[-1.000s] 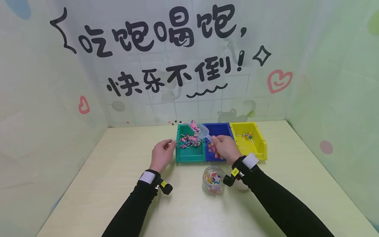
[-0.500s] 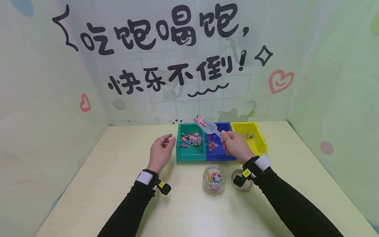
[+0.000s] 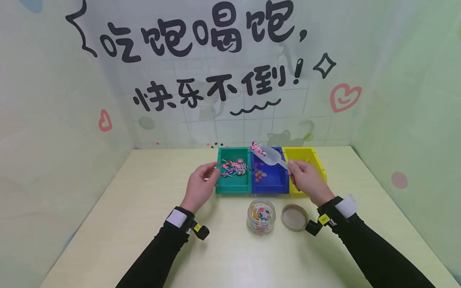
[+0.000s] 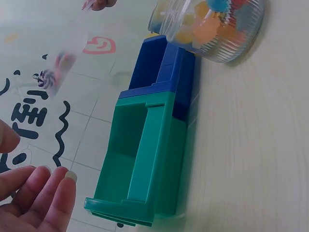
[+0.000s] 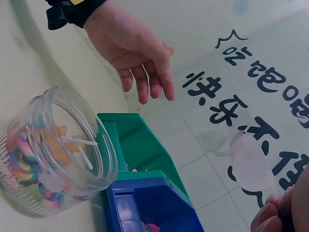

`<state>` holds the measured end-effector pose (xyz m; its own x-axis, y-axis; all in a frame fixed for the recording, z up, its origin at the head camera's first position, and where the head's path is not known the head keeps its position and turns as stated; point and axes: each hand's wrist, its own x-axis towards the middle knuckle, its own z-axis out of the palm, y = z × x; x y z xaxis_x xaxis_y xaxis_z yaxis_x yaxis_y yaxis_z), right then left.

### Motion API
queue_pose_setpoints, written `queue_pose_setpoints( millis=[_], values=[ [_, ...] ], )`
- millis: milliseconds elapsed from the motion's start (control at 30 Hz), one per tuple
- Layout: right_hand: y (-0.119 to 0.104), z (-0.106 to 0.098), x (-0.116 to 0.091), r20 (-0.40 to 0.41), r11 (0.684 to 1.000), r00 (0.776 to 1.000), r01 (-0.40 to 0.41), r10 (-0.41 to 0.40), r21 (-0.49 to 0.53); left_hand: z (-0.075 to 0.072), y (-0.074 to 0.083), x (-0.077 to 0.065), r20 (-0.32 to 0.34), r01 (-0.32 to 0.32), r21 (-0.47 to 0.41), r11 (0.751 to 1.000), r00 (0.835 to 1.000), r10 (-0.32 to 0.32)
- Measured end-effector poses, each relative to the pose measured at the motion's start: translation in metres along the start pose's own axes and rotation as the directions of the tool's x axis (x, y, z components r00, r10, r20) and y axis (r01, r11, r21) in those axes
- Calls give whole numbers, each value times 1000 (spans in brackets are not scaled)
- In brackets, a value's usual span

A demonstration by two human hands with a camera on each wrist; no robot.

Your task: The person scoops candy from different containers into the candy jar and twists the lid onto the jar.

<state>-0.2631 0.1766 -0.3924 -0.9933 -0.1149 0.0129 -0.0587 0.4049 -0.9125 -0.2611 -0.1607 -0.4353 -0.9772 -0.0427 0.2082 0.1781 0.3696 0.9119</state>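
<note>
My right hand (image 3: 310, 181) pinches the handle of a translucent scoop (image 3: 271, 155) above the blue bin (image 3: 277, 180). Striped candy pieces (image 3: 257, 149) lie in the scoop's tip; some have small white sticks. At the left edge of the green bin (image 3: 233, 188) hovers my left hand (image 3: 200, 186), fingers loosely bent and holding nothing, as the left wrist view also shows. Swirled candies (image 3: 234, 167) fill part of the green bin. A few small orange and pink pieces (image 3: 259, 175) lie in the blue one. Part of the yellow bin (image 3: 301, 153) is hidden behind my right hand.
In front of the bins stands a lidless glass jar (image 3: 261, 218), partly filled with colourful pieces. A round lid (image 3: 294, 218) lies to its right, near my right wrist. The bins sit close to the printed back wall (image 3: 223, 132) on a pale table (image 3: 144, 208).
My right hand has carried the loaded scoop rightward, from over the green bin to over the blue one. The round lid is now uncovered by my arm. The left hand has barely moved.
</note>
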Motion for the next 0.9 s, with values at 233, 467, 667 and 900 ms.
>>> queue_pose_setpoints(
  millis=[233, 467, 667, 900],
  values=[
    [3, -19, -17, -36, 999, 999, -28, 27, -35, 5, 2, -10, 67, -28, 4, 1000, 997, 28],
    [5, -38, -36, -46, 999, 999, -2, 1, -39, 17, 4, -22, 152, -49, 42, 998, 988, 42],
    [6, -52, -49, -37, 1000, 999, 10, -10, -22, 32, -1, -32, 342, -37, 8, 999, 939, 32],
    [12, -64, -57, -26, 1000, 1000, -11, 10, -17, 46, -7, -43, 519, -45, 3, 999, 854, 36]
  ],
)
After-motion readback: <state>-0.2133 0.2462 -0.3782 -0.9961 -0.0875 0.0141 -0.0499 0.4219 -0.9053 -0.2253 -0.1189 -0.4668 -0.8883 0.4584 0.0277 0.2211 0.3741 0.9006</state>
